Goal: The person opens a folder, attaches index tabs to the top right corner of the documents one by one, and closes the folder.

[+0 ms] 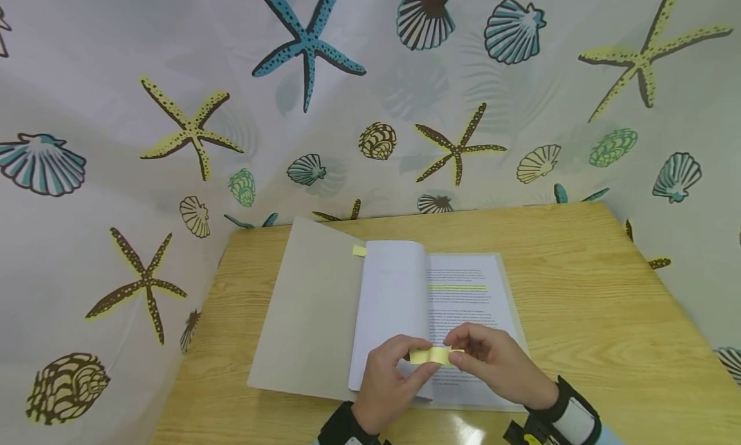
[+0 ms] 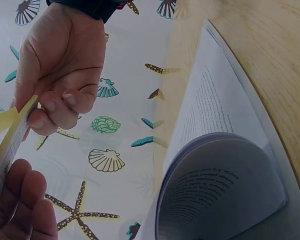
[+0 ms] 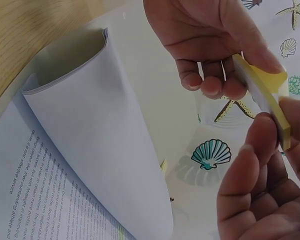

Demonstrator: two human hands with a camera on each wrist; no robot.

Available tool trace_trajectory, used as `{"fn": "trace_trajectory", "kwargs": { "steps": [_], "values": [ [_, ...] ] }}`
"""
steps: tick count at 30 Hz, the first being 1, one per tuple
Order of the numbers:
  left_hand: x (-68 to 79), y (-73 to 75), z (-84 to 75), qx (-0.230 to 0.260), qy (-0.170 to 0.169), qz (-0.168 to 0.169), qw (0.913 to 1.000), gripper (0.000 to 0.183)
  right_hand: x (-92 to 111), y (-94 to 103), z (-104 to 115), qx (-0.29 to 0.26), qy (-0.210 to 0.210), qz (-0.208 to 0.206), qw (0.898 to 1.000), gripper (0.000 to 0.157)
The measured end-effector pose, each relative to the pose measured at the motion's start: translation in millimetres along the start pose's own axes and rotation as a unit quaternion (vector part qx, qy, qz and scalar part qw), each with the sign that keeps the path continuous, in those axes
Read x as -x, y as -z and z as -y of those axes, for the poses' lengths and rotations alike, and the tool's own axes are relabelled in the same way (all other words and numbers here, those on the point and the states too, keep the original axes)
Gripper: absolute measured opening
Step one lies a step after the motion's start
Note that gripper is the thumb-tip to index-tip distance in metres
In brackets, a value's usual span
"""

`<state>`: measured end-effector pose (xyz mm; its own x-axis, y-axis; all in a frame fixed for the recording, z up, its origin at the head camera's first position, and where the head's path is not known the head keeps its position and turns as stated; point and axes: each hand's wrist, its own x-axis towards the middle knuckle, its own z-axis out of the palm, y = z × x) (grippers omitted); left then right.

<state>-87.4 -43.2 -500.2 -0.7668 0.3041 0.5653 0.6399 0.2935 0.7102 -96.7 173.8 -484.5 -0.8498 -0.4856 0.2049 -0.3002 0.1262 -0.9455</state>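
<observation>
A small pad of yellow sticky notes is pinched by my left hand between thumb and fingers, above the open document. At its right end, my right hand pinches the top note, whose strip bows up from the pad. The wrist views show the pad edge-on, with the yellow note lifting off one face and fingers of both hands around it. Below lies a bound document, its right page printed and marked with a yellow highlighted line. Turned pages curl over to the left.
The document's pale cover lies folded open to the left. A yellow tab sticks out from the turned pages' upper left edge. All rests on a wooden table, with shell-patterned fabric hanging behind and at the sides.
</observation>
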Motion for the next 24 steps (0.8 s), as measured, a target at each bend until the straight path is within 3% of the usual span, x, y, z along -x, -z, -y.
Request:
{"fn": "trace_trajectory", "kwargs": {
  "steps": [10,15,19,24],
  "values": [
    [0.0,0.5,-3.5,0.007,-0.004,-0.026,0.9996,0.024,0.7,1.0,-3.3,-0.088,0.042,0.054,0.994,0.023],
    [0.8,-0.8,-3.4,0.011,-0.004,-0.016,0.9998,0.036,0.8,0.7,0.7,-0.086,0.025,0.059,0.994,0.027],
    [1.2,-3.4,-1.9,0.007,-0.003,-0.019,0.9998,0.034,0.5,-1.4,2.4,-0.098,0.004,0.061,0.993,0.031],
    [0.2,-5.0,-1.6,0.006,-0.001,-0.023,0.9997,0.030,-0.7,-6.2,-2.8,-0.036,0.028,0.032,0.998,0.017]
  ]
}}
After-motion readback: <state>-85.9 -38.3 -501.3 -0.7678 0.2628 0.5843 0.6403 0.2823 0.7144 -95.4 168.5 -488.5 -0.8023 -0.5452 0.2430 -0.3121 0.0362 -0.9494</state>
